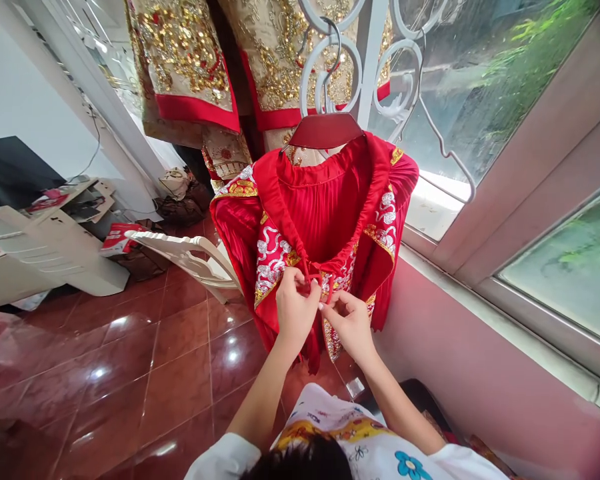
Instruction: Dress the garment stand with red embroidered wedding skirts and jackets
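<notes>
Two forearms slant inward from white sleeves (225, 457), bringing the hands almost together. The left hand (296, 303) is curled, thumb and forefinger pinched on a thin red fabric cord (329, 288); the right hand (351, 321), just beside it, bends inward with thumb and fingertips closed on the same cord, though its looping is hard to make out. Directly beyond both hands, a red pleated garment with silver-and-gold embroidery (325, 207) hangs from a dark red hanger (325, 131); farther off hang cream, gold-sequinned garments (185, 57).
</notes>
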Tool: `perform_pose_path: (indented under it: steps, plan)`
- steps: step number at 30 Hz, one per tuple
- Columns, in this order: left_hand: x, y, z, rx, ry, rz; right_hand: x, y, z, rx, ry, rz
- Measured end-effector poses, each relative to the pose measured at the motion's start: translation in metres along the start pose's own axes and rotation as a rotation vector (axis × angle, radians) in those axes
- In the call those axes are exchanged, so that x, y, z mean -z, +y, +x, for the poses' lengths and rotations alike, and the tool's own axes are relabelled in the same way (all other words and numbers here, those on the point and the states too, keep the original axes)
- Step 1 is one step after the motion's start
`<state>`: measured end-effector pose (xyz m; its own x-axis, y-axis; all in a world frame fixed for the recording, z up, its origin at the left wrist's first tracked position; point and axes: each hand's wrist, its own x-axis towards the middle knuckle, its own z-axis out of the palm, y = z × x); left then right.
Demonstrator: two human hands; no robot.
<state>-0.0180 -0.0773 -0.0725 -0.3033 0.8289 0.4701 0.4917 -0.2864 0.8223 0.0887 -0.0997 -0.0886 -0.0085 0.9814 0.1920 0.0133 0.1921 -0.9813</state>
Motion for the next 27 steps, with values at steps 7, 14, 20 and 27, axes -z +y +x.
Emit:
perform_pose_path:
  steps: [7,14,20,27]
  plan:
    - [-0.002,-0.001,-0.003,0.272,-0.301,-0.571,0.001,0.001,0.003,0.004,-0.041,-0.067]
    - [0.005,-0.005,-0.003,0.217,-0.234,-0.519,-0.001,-0.003,0.003,-0.026,-0.096,0.034]
    - [0.013,0.001,-0.01,0.18,-0.208,-0.226,-0.006,-0.003,0.007,-0.013,-0.097,0.029]
    - [0.02,0.001,-0.011,0.175,-0.222,-0.232,-0.006,-0.006,0.009,0.026,-0.131,-0.026]
